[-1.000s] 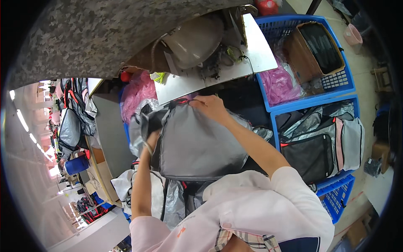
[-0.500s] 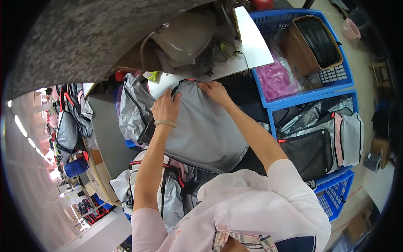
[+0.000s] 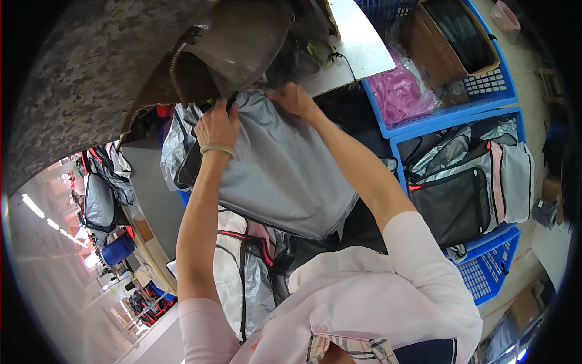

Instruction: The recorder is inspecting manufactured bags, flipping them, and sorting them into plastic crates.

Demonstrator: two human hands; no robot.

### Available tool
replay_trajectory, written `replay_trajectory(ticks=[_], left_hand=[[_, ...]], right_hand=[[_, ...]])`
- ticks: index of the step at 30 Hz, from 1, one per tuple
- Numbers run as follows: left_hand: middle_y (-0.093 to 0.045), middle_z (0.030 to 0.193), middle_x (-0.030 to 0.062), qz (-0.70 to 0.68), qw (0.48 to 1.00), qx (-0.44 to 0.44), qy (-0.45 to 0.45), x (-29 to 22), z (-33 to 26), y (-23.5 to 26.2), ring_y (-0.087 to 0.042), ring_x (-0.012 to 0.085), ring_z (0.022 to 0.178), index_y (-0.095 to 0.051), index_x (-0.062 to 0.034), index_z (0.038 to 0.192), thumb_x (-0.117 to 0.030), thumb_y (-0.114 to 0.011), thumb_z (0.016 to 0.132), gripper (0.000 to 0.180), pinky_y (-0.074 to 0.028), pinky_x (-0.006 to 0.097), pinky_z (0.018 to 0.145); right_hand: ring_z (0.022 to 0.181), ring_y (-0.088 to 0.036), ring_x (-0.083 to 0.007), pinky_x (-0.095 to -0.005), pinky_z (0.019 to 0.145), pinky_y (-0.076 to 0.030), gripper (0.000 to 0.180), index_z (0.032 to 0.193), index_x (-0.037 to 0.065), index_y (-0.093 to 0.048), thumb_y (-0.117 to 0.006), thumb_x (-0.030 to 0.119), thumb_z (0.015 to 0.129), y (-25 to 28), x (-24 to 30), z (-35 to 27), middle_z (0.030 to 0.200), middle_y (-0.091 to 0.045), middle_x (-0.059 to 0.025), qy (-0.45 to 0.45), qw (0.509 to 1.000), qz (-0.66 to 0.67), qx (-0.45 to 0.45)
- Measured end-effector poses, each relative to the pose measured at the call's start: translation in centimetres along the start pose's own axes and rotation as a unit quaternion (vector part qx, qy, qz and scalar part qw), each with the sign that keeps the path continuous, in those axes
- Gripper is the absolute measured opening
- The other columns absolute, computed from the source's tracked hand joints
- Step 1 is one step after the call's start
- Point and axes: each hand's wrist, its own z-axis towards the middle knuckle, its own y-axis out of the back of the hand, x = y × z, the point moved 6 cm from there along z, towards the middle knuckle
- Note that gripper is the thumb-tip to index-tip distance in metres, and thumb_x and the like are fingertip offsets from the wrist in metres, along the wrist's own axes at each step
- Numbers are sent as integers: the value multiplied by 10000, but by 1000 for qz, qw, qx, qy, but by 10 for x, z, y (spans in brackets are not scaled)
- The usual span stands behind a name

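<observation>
A grey fabric panel (image 3: 282, 164) with dark edging hangs from the worktable towards my lap. My left hand (image 3: 217, 130) grips its far left corner, fingers curled over the edge. At the far right corner, my right hand (image 3: 294, 100) pinches the same panel. The far edge lies right below a beige machine head (image 3: 245, 45), which partly hides what is there. Beside my left hand, crumpled silver material (image 3: 176, 142) with black trim rests on the left.
Beneath the panel, white and silver bag pieces (image 3: 233, 267) with red and black trim lie near my lap. To the right, a blue crate (image 3: 397, 164) holds sewn bags; another blue crate (image 3: 509, 94) holds a cardboard box (image 3: 433, 51) and pink plastic (image 3: 397, 91). A patterned surface (image 3: 103, 73) overhangs the upper left.
Both hands have moved farther away and slightly left, carrying the panel's far edge beneath the machine head. My view has also shifted a little.
</observation>
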Motion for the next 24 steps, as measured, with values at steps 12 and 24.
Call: replay_trajectory(ticks=[12,24], left_hand=[[-624,767,212,5,1000,11,13,-10,12,1,-597,406,747,-588,-96,929,-324,-570,797,264,-474,472,661],[-622,752,190,14,1000,11,-19,-27,14,-10,-592,402,722,-566,-81,847,-315,-580,794,241,-463,481,636]], right_hand=[[816,-597,-373,-429,718,-472,378,860,90,-681,-542,437,806,8,-1,9,826,-627,-196,51,997,52,27],[839,-591,-365,-427,736,-464,344,895,125,-685,-545,425,805,15,-21,2,868,-636,-175,14,996,86,21]])
